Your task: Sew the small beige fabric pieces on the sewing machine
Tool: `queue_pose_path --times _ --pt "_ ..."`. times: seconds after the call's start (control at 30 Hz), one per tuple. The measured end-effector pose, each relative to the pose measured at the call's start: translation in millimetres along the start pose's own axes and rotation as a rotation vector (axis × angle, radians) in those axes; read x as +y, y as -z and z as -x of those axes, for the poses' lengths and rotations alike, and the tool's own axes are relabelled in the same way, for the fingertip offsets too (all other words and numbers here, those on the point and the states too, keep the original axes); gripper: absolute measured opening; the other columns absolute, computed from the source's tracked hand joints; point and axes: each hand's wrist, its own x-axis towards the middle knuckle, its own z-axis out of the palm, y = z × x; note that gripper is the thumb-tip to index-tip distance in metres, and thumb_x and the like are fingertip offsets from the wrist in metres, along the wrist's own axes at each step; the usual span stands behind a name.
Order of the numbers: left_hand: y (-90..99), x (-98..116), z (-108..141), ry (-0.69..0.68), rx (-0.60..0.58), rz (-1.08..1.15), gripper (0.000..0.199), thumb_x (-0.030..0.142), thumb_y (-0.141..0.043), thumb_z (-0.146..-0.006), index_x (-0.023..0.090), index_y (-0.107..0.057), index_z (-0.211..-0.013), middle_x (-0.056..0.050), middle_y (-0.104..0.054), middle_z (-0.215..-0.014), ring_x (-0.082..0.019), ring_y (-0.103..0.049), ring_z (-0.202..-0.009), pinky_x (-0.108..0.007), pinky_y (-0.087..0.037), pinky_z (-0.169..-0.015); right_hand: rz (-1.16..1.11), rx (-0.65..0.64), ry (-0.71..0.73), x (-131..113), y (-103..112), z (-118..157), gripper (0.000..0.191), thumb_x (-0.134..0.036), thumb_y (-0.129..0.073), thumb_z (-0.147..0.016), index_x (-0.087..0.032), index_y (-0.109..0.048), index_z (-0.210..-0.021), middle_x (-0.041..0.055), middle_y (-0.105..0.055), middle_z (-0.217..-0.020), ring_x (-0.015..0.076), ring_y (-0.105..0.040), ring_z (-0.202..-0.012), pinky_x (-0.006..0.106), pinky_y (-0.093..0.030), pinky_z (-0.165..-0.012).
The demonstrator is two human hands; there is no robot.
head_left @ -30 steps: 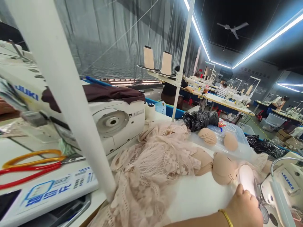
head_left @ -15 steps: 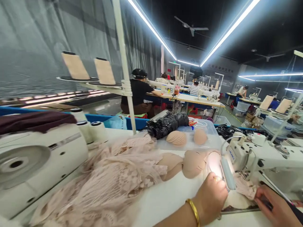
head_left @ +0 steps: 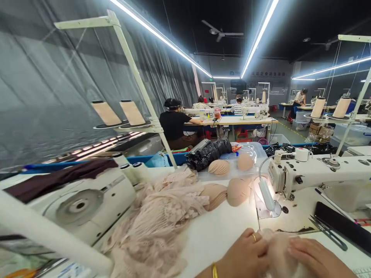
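Note:
My left hand [head_left: 245,253], with a ring and a gold bracelet, is closed on a pale beige piece of fabric [head_left: 277,251] at the table's front edge. My right hand [head_left: 317,256] grips the same piece from the other side; its fingers are partly blurred. Just beyond them is the sewing machine [head_left: 290,175], its lamp [head_left: 266,195] lit over the bare needle area. Tweezers [head_left: 329,231] and a black phone-like slab [head_left: 344,226] lie right of my hands. Beige moulded cups [head_left: 239,191] rest beyond, beside a heap of beige lace [head_left: 156,216].
A second machine [head_left: 84,204] stands at the left. Behind the cups, a clear plastic bin [head_left: 255,152] bears a black plastic bag [head_left: 208,154] and more cups. Thread cones [head_left: 133,112] sit on stands at both sides. A person in black [head_left: 175,123] sits at a table ahead.
Both hands have moved from beside the needle towards the front edge, bringing the fabric out from under the machine. Tweezers and the black slab now show. The view has shifted.

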Motion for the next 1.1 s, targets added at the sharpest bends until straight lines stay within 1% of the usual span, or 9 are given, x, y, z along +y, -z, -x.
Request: queue_pose_path --times 0.1,0.17,0.23,0.3,0.37,0.47,0.53,0.8,1.1 --pt "59.4 -8.5 12.7 0.198 -0.188 0.083 0.019 0.026 -0.078 -0.084 0.020 -0.060 -0.079 -0.001 -0.074 -0.095 -0.022 -0.068 -0.087 -0.045 -0.044 -0.099 0.118 -0.035 0.111 6.9 -5.6 -27.3 0.045 -0.017 -0.068 -0.097 -0.022 -0.068 -0.141 0.0115 -0.079 -0.132 0.0252 -0.076 -0.119 0.034 -0.061 -0.105" --pt "94.1 -6.7 6.8 0.350 -0.176 0.194 0.017 0.015 -0.073 -0.077 0.022 -0.067 -0.091 -0.003 -0.076 -0.113 -0.025 -0.071 -0.101 -0.050 -0.041 -0.110 0.143 -0.055 0.108 6.5 -16.6 -45.6 0.047 -0.012 -0.069 -0.091 -0.018 -0.068 -0.138 0.0132 -0.079 -0.129 0.0268 -0.076 -0.115 0.037 -0.063 -0.101" --pt "107.3 -0.4 -8.2 0.377 -0.111 0.363 0.036 0.011 -0.065 -0.081 0.027 -0.068 -0.113 -0.002 -0.074 -0.128 -0.022 -0.070 -0.113 -0.041 -0.045 -0.109 0.127 -0.052 0.076 4.1 -28.7 -61.3 0.052 -0.010 -0.066 -0.088 -0.017 -0.065 -0.139 0.0139 -0.078 -0.129 0.0277 -0.075 -0.113 0.039 -0.064 -0.097" --pt "92.7 5.4 -26.9 0.361 -0.120 0.425 0.034 0.009 -0.057 -0.087 0.025 -0.067 -0.115 -0.002 -0.076 -0.115 -0.019 -0.071 -0.105 -0.031 -0.052 -0.094 0.054 -0.045 0.046 3.1 -37.8 -73.1 0.049 -0.011 -0.062 -0.090 -0.020 -0.064 -0.138 0.0135 -0.075 -0.130 0.0265 -0.073 -0.113 0.039 -0.065 -0.094" --pt "58.5 6.0 -43.2 0.433 -0.221 0.259 0.016 0.011 -0.057 -0.088 0.020 -0.066 -0.098 -0.006 -0.075 -0.096 -0.022 -0.069 -0.085 -0.033 -0.053 -0.077 -0.004 -0.019 0.033 6.3 -41.6 -79.8 0.039 -0.012 -0.056 -0.093 -0.022 -0.066 -0.129 0.0124 -0.075 -0.126 0.0252 -0.072 -0.109 0.038 -0.064 -0.090" --pt "8.7 -4.7 -56.5 0.446 -0.251 0.101 0.007 0.018 -0.066 -0.086 0.020 -0.060 -0.087 -0.010 -0.072 -0.094 -0.028 -0.067 -0.085 -0.038 -0.050 -0.074 -0.005 0.029 0.031 18.9 -37.6 -79.6 0.030 -0.015 -0.058 -0.097 -0.020 -0.067 -0.124 0.0128 -0.076 -0.123 0.0256 -0.072 -0.108 0.038 -0.065 -0.091" --pt "-4.9 -15.5 -59.8 0.445 -0.172 0.081 0.014 0.017 -0.070 -0.083 0.021 -0.057 -0.088 -0.009 -0.070 -0.098 -0.029 -0.066 -0.090 -0.039 -0.050 -0.075 0.051 0.075 0.046 28.6 -31.3 -74.7 0.034 -0.017 -0.063 -0.099 -0.018 -0.065 -0.133 0.0128 -0.077 -0.128 0.0256 -0.073 -0.115 0.036 -0.063 -0.099" --pt "18.5 -30.9 -65.9 0.358 0.106 0.151 0.011 0.013 -0.056 -0.092 0.023 -0.053 -0.093 -0.005 -0.069 -0.092 -0.022 -0.059 -0.077 -0.035 -0.047 -0.070 0.245 0.186 0.066 41.9 -23.6 -70.2 0.033 -0.011 -0.058 -0.097 -0.024 -0.071 -0.124 0.0049 -0.082 -0.121 0.0216 -0.080 -0.102 0.032 -0.065 -0.082" --pt "2.6 -27.7 -70.4 0.387 0.293 0.186 0.019 0.015 -0.042 -0.101 0.021 -0.059 -0.096 -0.008 -0.067 -0.085 -0.021 -0.062 -0.076 -0.034 -0.056 -0.077 0.171 0.116 -0.061 46.3 -28.5 -68.3 0.030 -0.016 -0.055 -0.101 -0.022 -0.072 -0.124 0.0066 -0.083 -0.119 0.0205 -0.082 -0.093 0.029 -0.067 -0.074"
